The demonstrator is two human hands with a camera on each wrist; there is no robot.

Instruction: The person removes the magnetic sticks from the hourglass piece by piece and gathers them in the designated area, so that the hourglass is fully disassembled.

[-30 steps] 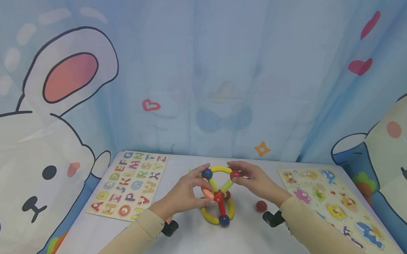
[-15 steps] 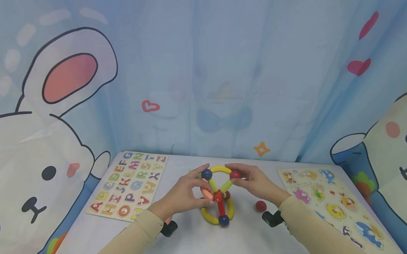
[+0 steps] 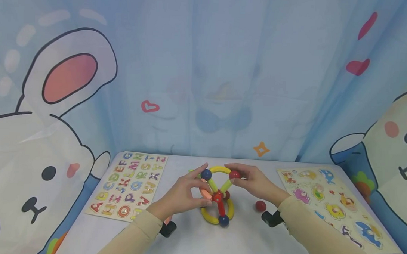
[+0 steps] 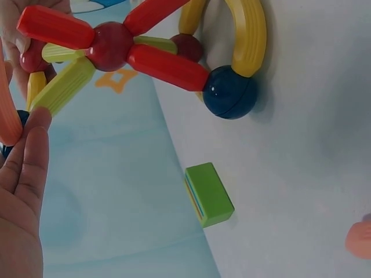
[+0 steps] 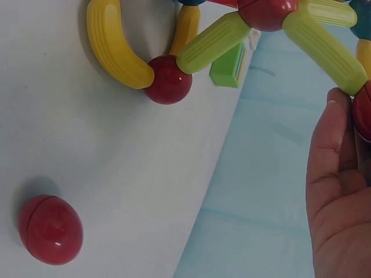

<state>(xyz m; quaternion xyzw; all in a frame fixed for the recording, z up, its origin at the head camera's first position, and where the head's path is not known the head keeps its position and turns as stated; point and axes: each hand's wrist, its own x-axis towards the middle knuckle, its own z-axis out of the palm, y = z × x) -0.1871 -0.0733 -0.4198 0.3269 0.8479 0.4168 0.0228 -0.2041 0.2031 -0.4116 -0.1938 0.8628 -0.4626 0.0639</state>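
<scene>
A magnetic ball-and-stick toy stands mid-table in the head view, with a red ball [image 3: 218, 196] at its hub, lime and red sticks around it and a yellow ring [image 3: 209, 218] at the base. My left hand [image 3: 184, 191] holds an orange curved stick [image 3: 206, 194] between thumb and fingers, its upper end at the blue ball [image 3: 206, 174]. On the other side my right hand [image 3: 255, 183] pinches the upper red ball [image 3: 235, 175]. A yellow curved stick [image 3: 220, 169] arches between these two balls. Part of the orange stick is cut off in the left wrist view.
A loose red ball [image 3: 260, 206] lies right of the toy. Behind it, near the far edge, is a green block [image 4: 210, 194]. An orange piece [image 4: 359, 240] lies near my left wrist. A letter board [image 3: 130, 193] lies left, an animal picture board [image 3: 316, 204] right.
</scene>
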